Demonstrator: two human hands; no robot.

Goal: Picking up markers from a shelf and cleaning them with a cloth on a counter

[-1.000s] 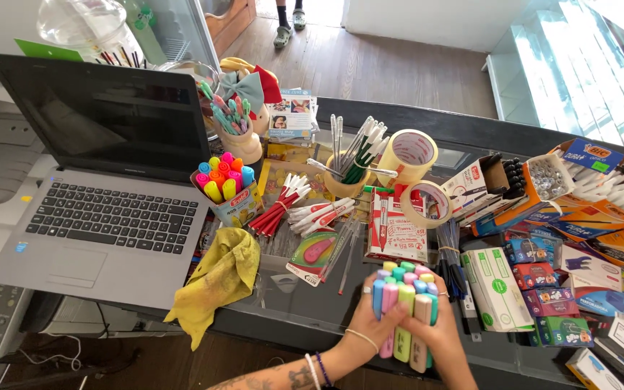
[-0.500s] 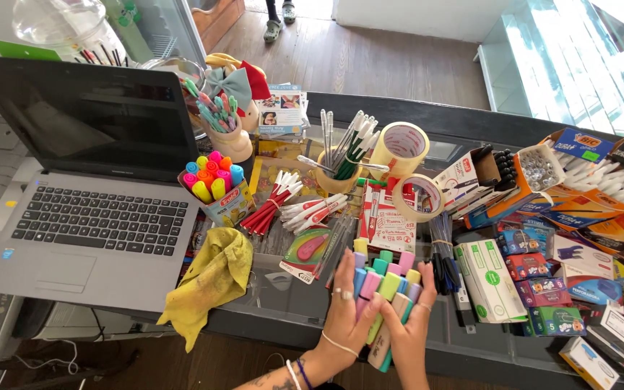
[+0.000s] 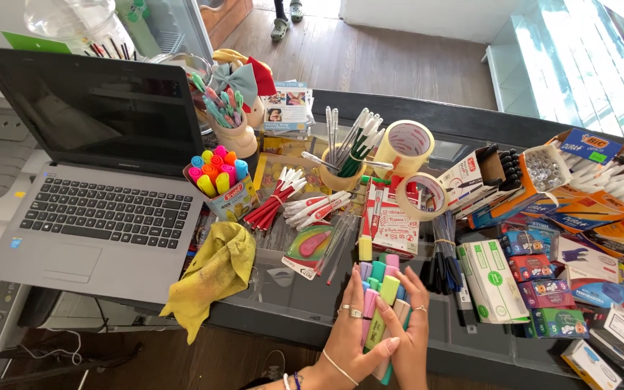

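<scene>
Head view: one camera, looking down.
Thing: bundle of pastel highlighters [image 3: 378, 296], lying on the dark tabletop [image 3: 283, 318] at its near edge, between a yellow cloth [image 3: 211, 274] and a white-and-green box [image 3: 492, 282].
Handling: light, stiff plastic barrels, smooth and loose; likely to slide or fan apart unless pressed from both sides at mid-length.
Left hand [image 3: 352, 328]: fingers flat and spread, cupping the bundle's left side.
Right hand [image 3: 409, 332]: palm inward, fingers curled over the right side, gripping.
Wrists: low, close together.

A gray laptop [image 3: 102, 188] sits at nine o'clock. A yellow cloth [image 3: 211, 278] lies just beside it. Two rolls of tape [image 3: 407, 148] sit near twelve o'clock, beside a cup of pens [image 3: 344, 170].
</scene>
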